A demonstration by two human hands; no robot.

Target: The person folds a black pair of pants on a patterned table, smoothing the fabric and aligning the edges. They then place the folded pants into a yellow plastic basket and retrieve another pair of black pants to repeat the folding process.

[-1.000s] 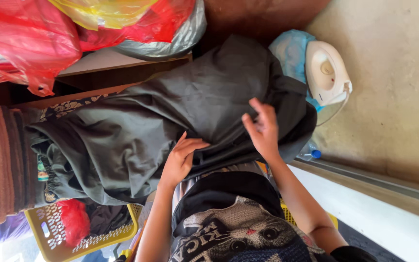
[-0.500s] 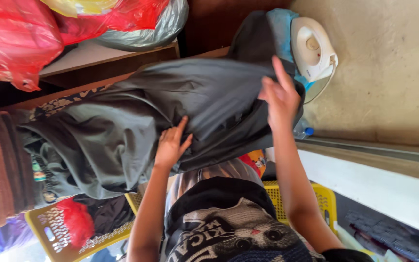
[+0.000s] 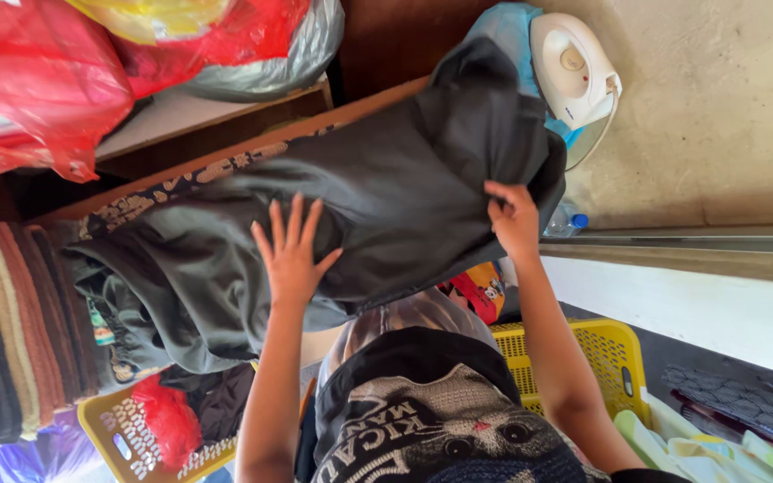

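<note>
Grey garment (image 3: 386, 206) matt cloth; iron (image 3: 574, 67) glossy plastic; bags (image 3: 38, 80) shiny plastic.

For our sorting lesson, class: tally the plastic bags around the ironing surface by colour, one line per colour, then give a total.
Red crinkled plastic bags: 2, a large red plastic bag and a second red bag
Yellow plastic bag: 1
Grey plastic bag: 1
Light blue plastic bag beside the white plastic iron: 1
Total: 5
</note>
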